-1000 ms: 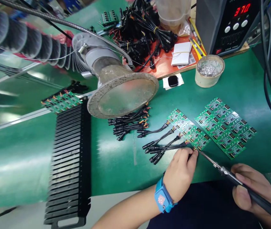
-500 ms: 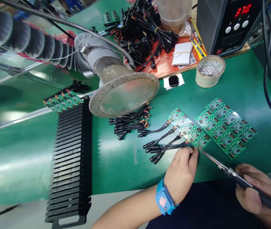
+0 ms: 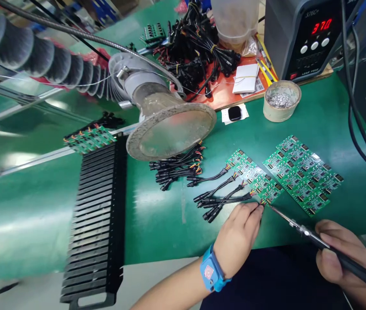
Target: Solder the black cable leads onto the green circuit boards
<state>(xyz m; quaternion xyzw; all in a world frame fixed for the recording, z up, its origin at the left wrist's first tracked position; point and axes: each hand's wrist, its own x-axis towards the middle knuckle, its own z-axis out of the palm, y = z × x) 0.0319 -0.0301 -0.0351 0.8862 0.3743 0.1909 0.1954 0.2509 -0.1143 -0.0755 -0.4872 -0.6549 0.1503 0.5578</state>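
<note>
My left hand (image 3: 239,232), with a blue band at the wrist, pinches a short black cable by its coloured wires at the near corner of a strip of green circuit boards (image 3: 255,174). Most of that cable is hidden under the fingers. Several black connector cables (image 3: 224,199) are joined to the strip's left edge. In my right hand (image 3: 344,254) is a soldering iron (image 3: 305,232), its tip close to the wire ends at the board corner; whether it touches cannot be made out. A larger panel of green boards (image 3: 303,174) lies just right of the strip.
A fume extractor hood (image 3: 173,131) hangs over loose cables (image 3: 179,168). Behind stand a tub of metal shavings (image 3: 281,103) and a soldering station (image 3: 312,38) reading 370. A black slotted rack (image 3: 95,219) lies left, with finished-looking wired boards (image 3: 92,140) behind it.
My left hand has drawn slightly left and down, fingers still at the wires. The soldering iron tip has shifted a little away from the board corner. The whole view has moved slightly.
</note>
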